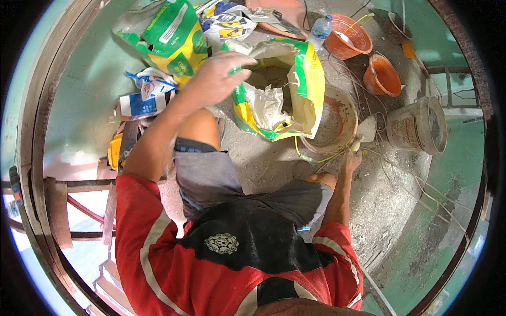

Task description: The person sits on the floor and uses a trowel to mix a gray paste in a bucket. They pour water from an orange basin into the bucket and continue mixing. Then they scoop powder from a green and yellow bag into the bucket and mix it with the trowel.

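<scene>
My left hand (219, 76) is at the left rim of an open green, yellow and white bag (311, 68). Its fingers stretch out over the mouth, apart, with nothing seen in them. Inside the bag is greyish powder (271, 79), partly hidden by a torn white inner flap. My right hand (352, 158) is closed round the handle of a trowel (367, 128), whose pale, crusted blade points away from me. Just left of the blade sits a round orange tub (345, 100), coated with grey residue and partly covered by the bag.
Two orange buckets (348, 39) (382, 76) stand at the far right, near a water bottle (320, 31). A dirty whitish bucket (419, 126) is at the right. Cables (390, 163) trail across the dusty floor. Another green and yellow bag (174, 39) stands far left, above a yellow-black tool (118, 147).
</scene>
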The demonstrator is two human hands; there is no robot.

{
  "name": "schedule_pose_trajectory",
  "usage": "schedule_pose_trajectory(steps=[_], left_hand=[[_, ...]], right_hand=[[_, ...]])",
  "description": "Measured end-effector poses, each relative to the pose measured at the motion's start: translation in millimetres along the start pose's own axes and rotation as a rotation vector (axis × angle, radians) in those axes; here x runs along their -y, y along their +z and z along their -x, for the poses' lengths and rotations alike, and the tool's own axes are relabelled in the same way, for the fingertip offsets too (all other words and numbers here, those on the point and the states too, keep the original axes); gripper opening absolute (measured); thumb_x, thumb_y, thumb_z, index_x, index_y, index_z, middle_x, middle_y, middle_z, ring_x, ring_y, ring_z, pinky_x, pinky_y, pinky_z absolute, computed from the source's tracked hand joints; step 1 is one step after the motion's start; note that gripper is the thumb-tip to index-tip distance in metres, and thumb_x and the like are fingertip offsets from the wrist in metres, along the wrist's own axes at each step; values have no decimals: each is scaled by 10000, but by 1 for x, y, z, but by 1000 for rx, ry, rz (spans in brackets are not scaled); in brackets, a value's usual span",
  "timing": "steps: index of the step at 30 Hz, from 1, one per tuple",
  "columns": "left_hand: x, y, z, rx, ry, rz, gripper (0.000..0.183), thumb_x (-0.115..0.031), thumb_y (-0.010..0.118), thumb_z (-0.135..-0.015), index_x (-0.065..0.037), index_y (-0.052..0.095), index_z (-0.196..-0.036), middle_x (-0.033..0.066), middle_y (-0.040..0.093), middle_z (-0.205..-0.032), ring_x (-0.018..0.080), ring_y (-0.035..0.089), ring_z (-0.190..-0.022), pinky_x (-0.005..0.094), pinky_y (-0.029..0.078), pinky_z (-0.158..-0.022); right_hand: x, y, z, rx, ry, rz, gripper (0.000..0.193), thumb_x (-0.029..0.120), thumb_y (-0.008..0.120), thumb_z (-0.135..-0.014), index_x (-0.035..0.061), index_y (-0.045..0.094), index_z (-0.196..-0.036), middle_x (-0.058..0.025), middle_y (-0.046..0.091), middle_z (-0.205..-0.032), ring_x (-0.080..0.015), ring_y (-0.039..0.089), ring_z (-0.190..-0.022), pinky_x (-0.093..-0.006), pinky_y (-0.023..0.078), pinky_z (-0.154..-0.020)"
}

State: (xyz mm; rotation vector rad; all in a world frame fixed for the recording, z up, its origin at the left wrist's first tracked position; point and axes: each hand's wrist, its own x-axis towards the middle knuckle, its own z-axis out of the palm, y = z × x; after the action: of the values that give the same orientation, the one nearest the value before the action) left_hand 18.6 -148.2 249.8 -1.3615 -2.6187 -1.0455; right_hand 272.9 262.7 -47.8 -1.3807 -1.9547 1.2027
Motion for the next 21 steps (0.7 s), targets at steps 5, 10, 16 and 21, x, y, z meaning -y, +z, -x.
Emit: schedule_pose_trajectory(steps=[5,10,16,21], left_hand=[[0,71,-32,499,147,-342,320,-252,606,-866,-13,659,-1072,197,665,-1037,341,630,-1009,456,489,-886],[3,117,-8,771,-16,-377,269,-255,619,-812,-44,673,-970,173,688,-938,347,668,-894,468,507,-809],[-6,114,-2,776,31,-320,281,-291,591,-801,-66,692,-937,135,701,-967,324,672,-916,446,519,-782],[22,128,-1,912,-229,-242,272,-246,557,-806,-21,701,-855,189,697,-935,370,664,-917,462,521,-810]], right_hand=[[61,-34,40,-34,-150,-203,336,90,704,-767,-27,517,-1020,-106,602,-776,-221,578,-663,-341,491,-661],[225,-61,126,460,4,-794,260,43,622,-815,12,481,-1032,-130,633,-817,-171,609,-576,-274,510,-486],[308,18,192,946,-156,-739,414,119,647,-839,-28,494,-1195,-195,608,-1140,-222,613,-969,-374,494,-869],[258,83,144,604,-453,-142,461,132,694,-764,-43,506,-1147,-172,628,-902,-262,607,-779,-389,505,-716]])
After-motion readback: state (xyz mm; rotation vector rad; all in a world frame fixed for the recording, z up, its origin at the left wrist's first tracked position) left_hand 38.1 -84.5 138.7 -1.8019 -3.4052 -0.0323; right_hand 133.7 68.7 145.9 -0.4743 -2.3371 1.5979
